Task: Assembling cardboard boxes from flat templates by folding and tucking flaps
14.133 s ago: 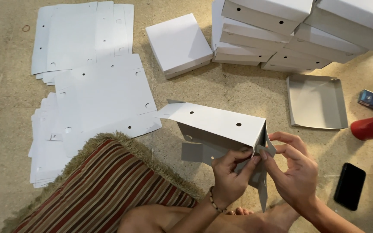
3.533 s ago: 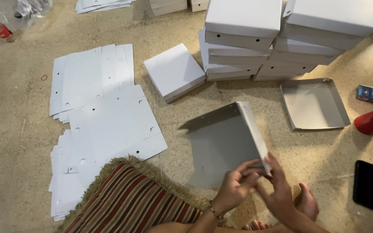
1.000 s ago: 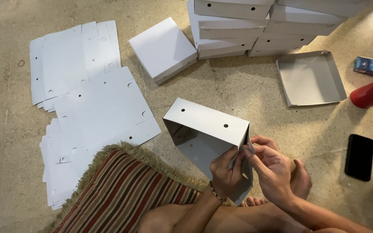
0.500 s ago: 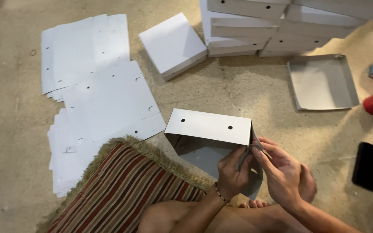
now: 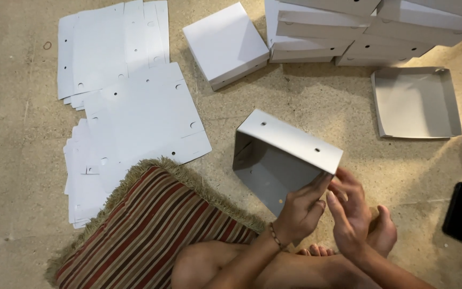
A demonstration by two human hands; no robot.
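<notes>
Half-folded white box (image 5: 282, 160), left hand (image 5: 300, 211) gripping corner, right hand (image 5: 351, 214) fingers touching edge

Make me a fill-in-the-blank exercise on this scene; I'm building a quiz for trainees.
1. Both hands, the left hand and the right hand, meet at a corner of the half-folded ____.
2. The flat sheets lie on the floor beyond the ____ cushion.
3. The open tray lies near the stack of finished ____.
4. The black ____ lies on the floor at the right edge.

Missing words: box; striped; boxes; phone
</notes>
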